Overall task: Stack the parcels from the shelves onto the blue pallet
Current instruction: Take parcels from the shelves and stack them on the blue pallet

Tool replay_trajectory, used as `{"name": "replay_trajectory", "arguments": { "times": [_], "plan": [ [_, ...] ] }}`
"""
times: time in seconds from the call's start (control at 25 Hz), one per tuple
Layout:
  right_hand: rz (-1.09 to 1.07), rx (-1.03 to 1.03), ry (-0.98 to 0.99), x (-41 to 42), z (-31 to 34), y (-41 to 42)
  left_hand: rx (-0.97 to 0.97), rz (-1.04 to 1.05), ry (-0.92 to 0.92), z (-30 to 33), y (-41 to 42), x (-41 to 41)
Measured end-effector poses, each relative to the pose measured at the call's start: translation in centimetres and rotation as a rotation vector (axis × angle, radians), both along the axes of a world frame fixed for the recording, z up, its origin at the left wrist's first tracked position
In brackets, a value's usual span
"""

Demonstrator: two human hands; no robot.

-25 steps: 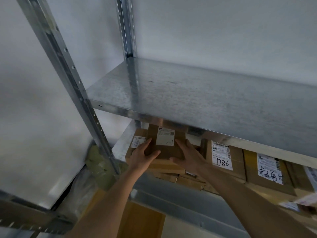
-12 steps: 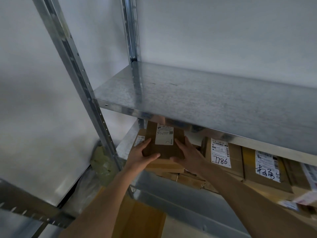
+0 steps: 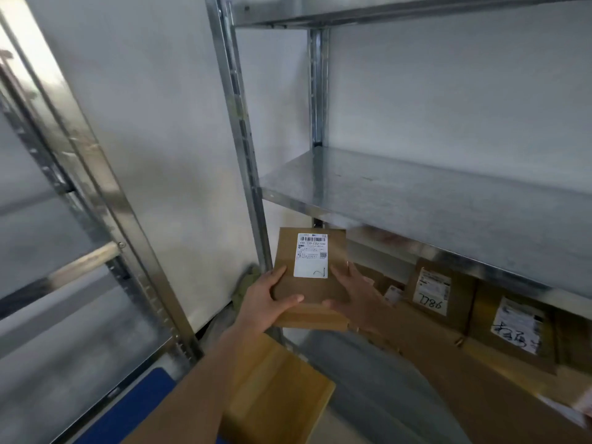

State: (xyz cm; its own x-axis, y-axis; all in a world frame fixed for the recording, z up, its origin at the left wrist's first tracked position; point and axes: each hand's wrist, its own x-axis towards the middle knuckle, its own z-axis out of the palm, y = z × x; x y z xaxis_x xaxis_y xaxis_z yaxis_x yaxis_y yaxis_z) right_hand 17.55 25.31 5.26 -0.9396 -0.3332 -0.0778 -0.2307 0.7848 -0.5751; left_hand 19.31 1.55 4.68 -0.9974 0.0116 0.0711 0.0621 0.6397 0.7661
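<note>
Brown cardboard parcel (image 3: 312, 274) with a white barcode label (image 3: 311, 255) sits in both hands, out in front of the shelving's left front post (image 3: 244, 145), just below the front edge of the bare metal shelf (image 3: 448, 200). The left hand (image 3: 267, 304) grips its left side, thumb curled over the top face; the right hand (image 3: 355, 298) grips the right side, fingers along the edge, though it's a bit smeared with blur.

Label print is mostly too small to read. Whatever's under the parcel is hidden by it and the arms. The lower shelf is half covered by the shelf above, so only the fronts of the boxes there show: one marked 7786 (image 3: 439, 293), another with scrawled black handwriting (image 3: 515, 328) I can't make out, and the far right is blurry and cut off.

Bottom left, a corner of the blue pallet (image 3: 128, 408) pokes out, with a flat tan box (image 3: 282, 395) beside it, partly behind the left forearm. Another blurry metal rack (image 3: 80, 200) stands at left.
</note>
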Motion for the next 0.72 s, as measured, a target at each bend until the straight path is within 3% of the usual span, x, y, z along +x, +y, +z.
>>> {"name": "replay_trajectory", "arguments": {
  "times": [0.28,0.72],
  "plan": [
    [0.229,-0.089,0.065,8.4,5.3,-5.6,-0.017,0.220,0.098,5.7,-4.9,14.1],
    [0.626,-0.157,0.127,21.7,14.2,-22.7,-0.105,0.603,0.186,14.6,-18.3,35.9]
  ]
}}
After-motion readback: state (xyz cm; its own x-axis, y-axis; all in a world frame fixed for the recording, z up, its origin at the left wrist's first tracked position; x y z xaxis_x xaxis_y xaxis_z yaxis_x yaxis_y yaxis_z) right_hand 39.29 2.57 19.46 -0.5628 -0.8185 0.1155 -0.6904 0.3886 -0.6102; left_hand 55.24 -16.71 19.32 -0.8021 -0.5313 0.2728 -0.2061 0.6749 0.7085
